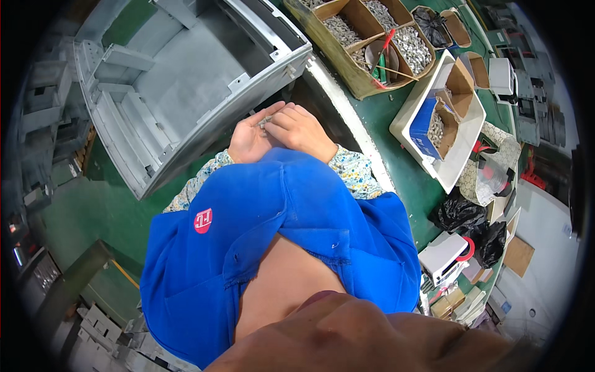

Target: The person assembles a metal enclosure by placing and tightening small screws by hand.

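Note:
Close in front of my chest, my left hand (pixel 249 137) is cupped with its palm up, holding a few small grey metal fasteners (pixel 263 121). My right hand (pixel 302 131) rests against it from the right, its fingers curled in and the fingertips on the fasteners. Their exact kind is too small to tell, and part of them is hidden under the right fingers. Just beyond both hands stands a large grey metal cabinet shell (pixel 180 68), its open side facing up; neither hand appears to grip it.
On the green bench to the right, a divided cardboard box (pixel 365 87) holds many small metal parts and a red-handled tool. Beside it sits a white tray (pixel 406 133) with a blue carton (pixel 423 133). Black plastic bags (pixel 458 214) and a white device (pixel 441 257) lie nearer.

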A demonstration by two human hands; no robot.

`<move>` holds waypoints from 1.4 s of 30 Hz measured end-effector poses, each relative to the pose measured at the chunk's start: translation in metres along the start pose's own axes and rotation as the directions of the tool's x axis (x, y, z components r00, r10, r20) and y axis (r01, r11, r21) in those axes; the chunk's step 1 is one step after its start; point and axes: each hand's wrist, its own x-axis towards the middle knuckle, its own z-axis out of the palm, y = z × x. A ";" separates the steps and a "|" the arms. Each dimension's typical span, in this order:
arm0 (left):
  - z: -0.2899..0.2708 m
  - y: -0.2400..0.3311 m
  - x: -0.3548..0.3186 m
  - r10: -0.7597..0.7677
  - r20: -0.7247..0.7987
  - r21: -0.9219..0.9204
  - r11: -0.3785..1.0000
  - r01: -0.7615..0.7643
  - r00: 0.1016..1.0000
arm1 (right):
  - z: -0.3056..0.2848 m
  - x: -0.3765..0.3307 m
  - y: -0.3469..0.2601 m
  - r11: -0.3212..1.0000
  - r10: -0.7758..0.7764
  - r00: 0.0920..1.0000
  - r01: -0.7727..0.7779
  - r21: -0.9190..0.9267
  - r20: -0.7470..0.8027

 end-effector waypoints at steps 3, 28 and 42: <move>-0.006 0.000 0.001 -0.004 -0.033 0.019 1.000 0.004 0.999 | -0.005 -0.002 0.000 0.981 0.090 0.992 -0.073 0.182 -0.085; 0.000 0.007 -0.001 0.155 -0.067 0.008 0.988 -0.155 0.986 | 0.102 -0.026 0.120 0.207 0.964 0.243 -0.427 0.880 -0.109; -0.003 0.009 -0.004 0.159 -0.011 -0.008 0.987 -0.159 0.987 | 0.102 -0.020 0.122 0.105 0.955 0.295 -0.427 0.898 0.029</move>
